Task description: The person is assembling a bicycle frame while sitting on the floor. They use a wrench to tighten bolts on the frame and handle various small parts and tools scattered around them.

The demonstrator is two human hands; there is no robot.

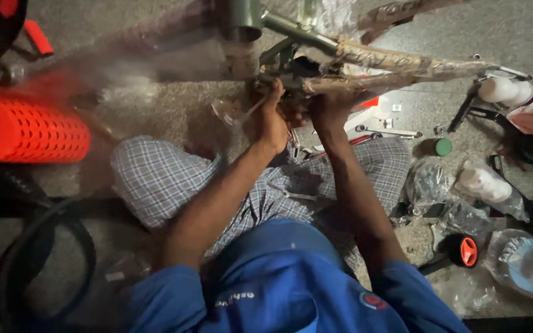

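A bicycle frame (396,61), its tubes wrapped in brown paper and clear plastic, hangs over my crossed legs. My left hand (272,120) is raised and gripped on the dark metal part at the frame's junction (291,71). My right hand (328,108) grips the same spot from beneath, just right of the left. What the fingers pinch is hidden by blur and shadow. A slim spanner (291,195) lies on my checked trousers.
An orange perforated cylinder (26,131) lies at the left beside a black tyre (38,265). Spanners (390,131), a green-capped tin (439,147), plastic-wrapped parts (488,185), a small black wheel with an orange hub (464,250) and a clear bottle (525,262) litter the concrete floor at the right.
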